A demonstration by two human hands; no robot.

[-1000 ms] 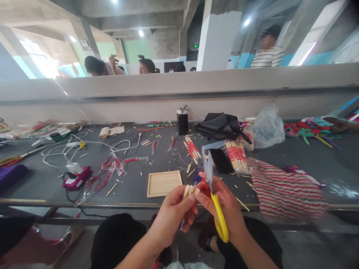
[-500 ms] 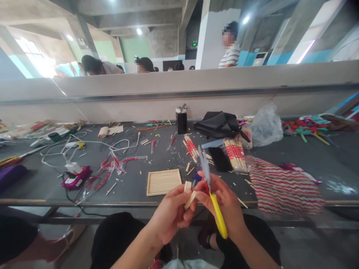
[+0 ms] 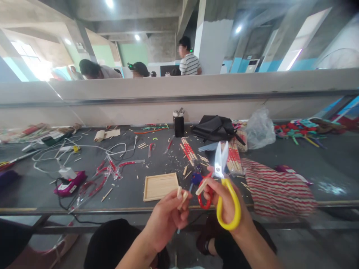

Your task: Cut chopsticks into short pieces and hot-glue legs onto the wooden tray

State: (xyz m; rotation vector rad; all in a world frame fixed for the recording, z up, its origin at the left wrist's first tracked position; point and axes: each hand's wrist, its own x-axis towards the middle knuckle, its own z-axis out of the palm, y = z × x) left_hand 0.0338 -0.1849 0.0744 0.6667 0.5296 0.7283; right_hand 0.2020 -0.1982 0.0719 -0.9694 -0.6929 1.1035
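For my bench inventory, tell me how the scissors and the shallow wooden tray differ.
The scissors are held in the right hand; the shallow wooden tray lies on the table. The scissors point upward, blades parted; the tray lies flat. The scissors have silvery blades with yellow and red handles; the tray is plain pale wood.

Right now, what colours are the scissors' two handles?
One yellow handle, one red handle; best seen in the head view.

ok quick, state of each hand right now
Left hand: closed, pinching short pale wooden sticks
Right hand: closed, holding red-and-yellow-handled metal scissors, plus a pale wooden piece
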